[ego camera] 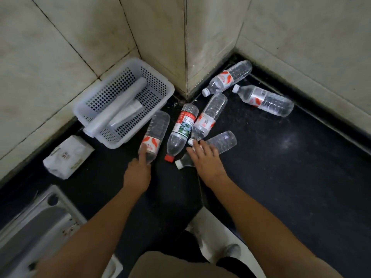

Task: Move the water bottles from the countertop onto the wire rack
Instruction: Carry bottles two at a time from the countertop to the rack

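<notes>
Black counter [281, 167] in a tiled corner, and no rack in sight. The left bottle [156, 129] lies flat with its base at 1 o'clock and its neck at 7, in line with my left hand [138, 171]. My fingers [145, 155] rest on the neck end; I cannot tell whether they curl round it. The white-cap bottle [222, 142] runs from 8 to 2 o'clock, crosswise under my right hand [204, 159], which lies spread and slack on it. Between the two lies the red-cap bottle [180, 135], with the middle bottle [208, 117] at 12. The back bottles [265, 101] lie at 1 o'clock by the wall [301, 37], and the basket [160, 91] sits at 10.
</notes>
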Motion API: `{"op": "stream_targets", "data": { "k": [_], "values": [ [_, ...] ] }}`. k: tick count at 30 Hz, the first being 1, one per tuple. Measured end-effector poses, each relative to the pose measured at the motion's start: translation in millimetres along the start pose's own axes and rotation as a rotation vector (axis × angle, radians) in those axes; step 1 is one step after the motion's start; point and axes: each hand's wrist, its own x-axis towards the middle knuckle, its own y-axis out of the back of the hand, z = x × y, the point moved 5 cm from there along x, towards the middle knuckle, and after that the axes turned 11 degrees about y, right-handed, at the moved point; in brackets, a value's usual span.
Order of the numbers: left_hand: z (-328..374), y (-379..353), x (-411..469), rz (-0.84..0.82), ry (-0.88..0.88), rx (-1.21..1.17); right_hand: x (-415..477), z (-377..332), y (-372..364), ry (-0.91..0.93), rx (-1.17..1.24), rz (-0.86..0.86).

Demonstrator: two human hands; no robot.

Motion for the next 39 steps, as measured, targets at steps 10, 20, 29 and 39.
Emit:
{"op": "stream_targets", "data": {
  "k": [10,20,29,39],
  "values": [
    [65.9,80.8,-61.2,0.352,-0.34,-0.158,-62.6,33.8,22.7,-0.032,0.258,0.293],
    [146.9,137.4,-134.3,0.24,-0.264,-0.755,-203.2,119.8,97.0,-0.234,0.934,0.705],
    [303.1,123.1,-269.8,-0.003,-0.554,-0.984,-328.1,173.7,108.5,-0.26,1.136,0.92],
    [452.9,67.0,-389.5,-0.406,-0.807,-0.956,-490.7,210.7,98.6,-0.441,1.047,1.079]
  ]
}}
